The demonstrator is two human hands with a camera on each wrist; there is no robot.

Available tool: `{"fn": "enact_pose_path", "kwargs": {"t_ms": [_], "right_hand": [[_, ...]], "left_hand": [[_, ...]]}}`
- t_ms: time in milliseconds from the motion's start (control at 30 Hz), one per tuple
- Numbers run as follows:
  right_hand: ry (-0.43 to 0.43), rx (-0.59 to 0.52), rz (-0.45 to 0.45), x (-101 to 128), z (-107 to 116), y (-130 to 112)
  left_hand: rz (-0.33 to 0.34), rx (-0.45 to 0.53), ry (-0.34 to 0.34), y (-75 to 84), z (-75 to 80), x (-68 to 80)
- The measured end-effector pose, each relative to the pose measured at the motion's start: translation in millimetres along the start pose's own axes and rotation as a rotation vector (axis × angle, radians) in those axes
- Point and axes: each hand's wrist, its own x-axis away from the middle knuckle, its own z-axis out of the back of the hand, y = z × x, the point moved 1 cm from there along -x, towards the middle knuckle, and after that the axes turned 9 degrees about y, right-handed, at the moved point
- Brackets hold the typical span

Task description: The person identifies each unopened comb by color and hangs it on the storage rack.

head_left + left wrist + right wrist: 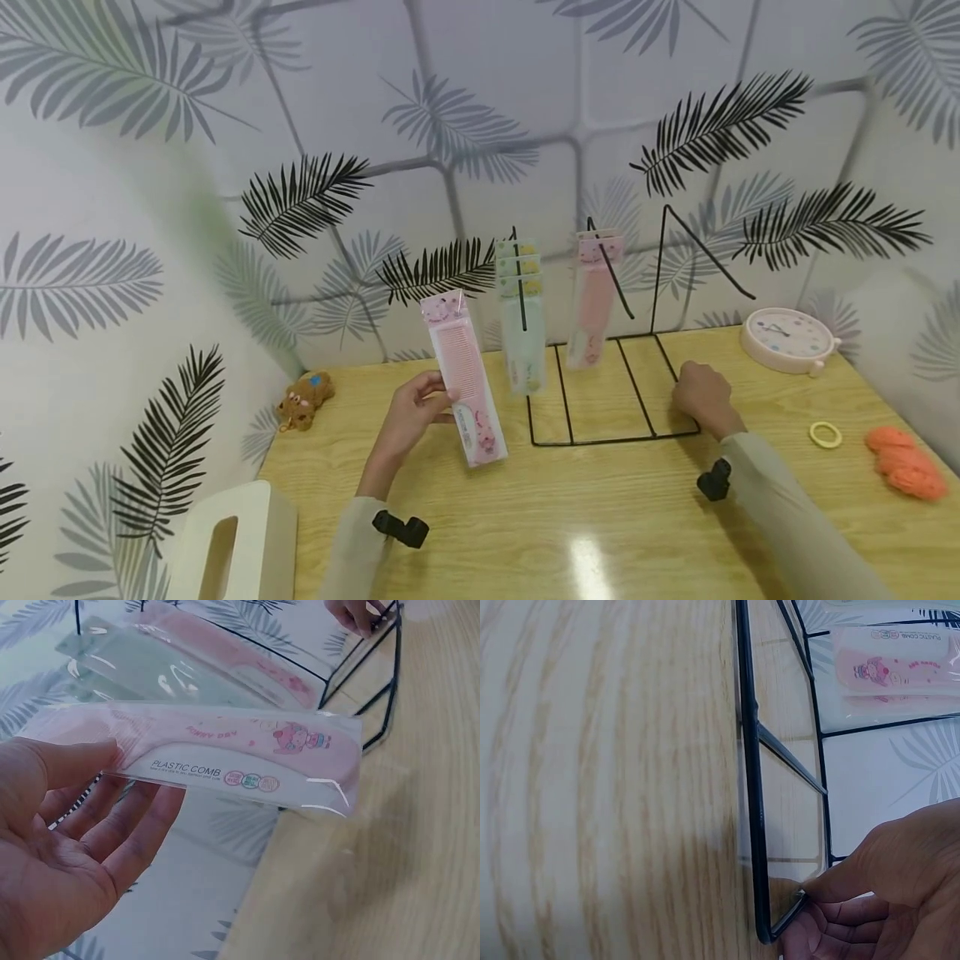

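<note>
A: Where's the pink comb [463,379]?

B: In its clear packet, held up over the desk [600,517] just left of the wire rack [611,392]. The left hand [408,417] pinches it, thumb on top and fingers [112,832] underneath.

A: And the right hand [701,398]?

B: It rests on the rack's base at the front right corner, fingers curled about the wire as if steadying it.

A: What's on the rack?

B: Green combs [521,317] hang on the left hook and a pink packet [592,304] on the middle one; the right hook is bare.

A: So which step is this?

B: I'd judge it a hanging step. Next, the packet's top hole has to line up with a hook tip, though I can't see the hole here.
</note>
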Motion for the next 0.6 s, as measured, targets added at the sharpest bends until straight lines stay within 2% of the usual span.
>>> {"fn": "enact_pose_path", "kwargs": {"t_ms": [233, 400, 600], "right_hand": [[0.004, -0.008, 0.002, -1.0, -1.6, 3.2], [0.003, -0.01, 0.011, -1.7, -2.0, 4.3], [-0.011, 0.006, -0.012, -1.0, -1.0, 1.4]], "left_hand": [[-0.08, -0.002, -0.036, 24.3, -1.1, 10.4], [-0.168, -0.003, -0.084, 42.7, -2.4, 19.1], [-0.244, 0.031, -0.112, 59.4, -1.8, 26.8]]}}
